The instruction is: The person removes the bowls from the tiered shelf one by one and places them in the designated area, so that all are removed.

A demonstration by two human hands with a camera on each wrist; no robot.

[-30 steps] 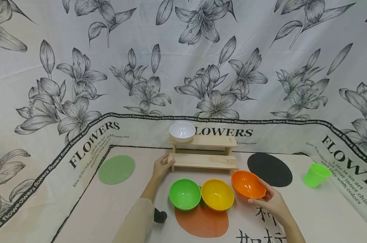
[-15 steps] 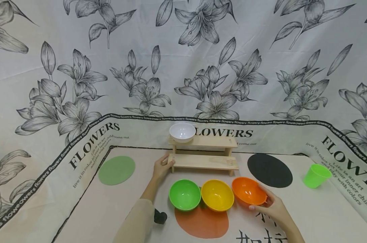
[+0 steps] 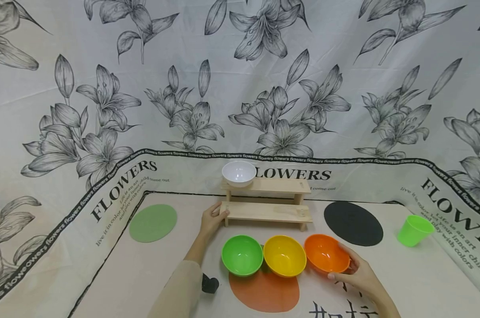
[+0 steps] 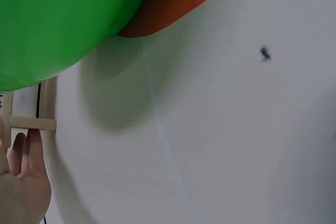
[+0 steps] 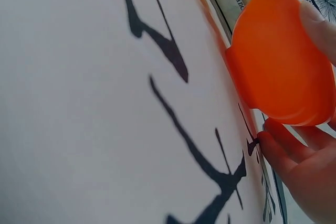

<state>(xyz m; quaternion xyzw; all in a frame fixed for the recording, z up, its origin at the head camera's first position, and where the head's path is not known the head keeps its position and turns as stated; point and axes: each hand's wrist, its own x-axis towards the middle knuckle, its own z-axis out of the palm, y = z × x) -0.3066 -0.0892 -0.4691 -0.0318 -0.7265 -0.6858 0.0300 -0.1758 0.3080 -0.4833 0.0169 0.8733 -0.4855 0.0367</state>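
At the right end of a row of bowls, my right hand (image 3: 359,269) holds an orange bowl (image 3: 326,253), its thumb near the front rim. In the right wrist view, the thumb lies along one side of the orange bowl (image 5: 283,56) and the other fingers sit under it. A yellow bowl (image 3: 284,256) stands beside it, with a green bowl (image 3: 242,256) to its left. Farther back, my left hand (image 3: 213,219) grips the left end of the lower board of a two-step wooden shelf (image 3: 263,212). A white bowl (image 3: 238,173) rests on the shelf's upper step.
A green cup (image 3: 414,230) stands at the far right, near a black round mat (image 3: 353,223). An orange round mat (image 3: 263,293) lies partly under the bowls. The light green mat (image 3: 153,223) is at the left. A small black object (image 3: 210,284) sits by the left forearm.
My right hand has brought the orange bowl slightly down and toward me, level with the yellow bowl. The left hand stays on the shelf, and the other bowls have not moved.
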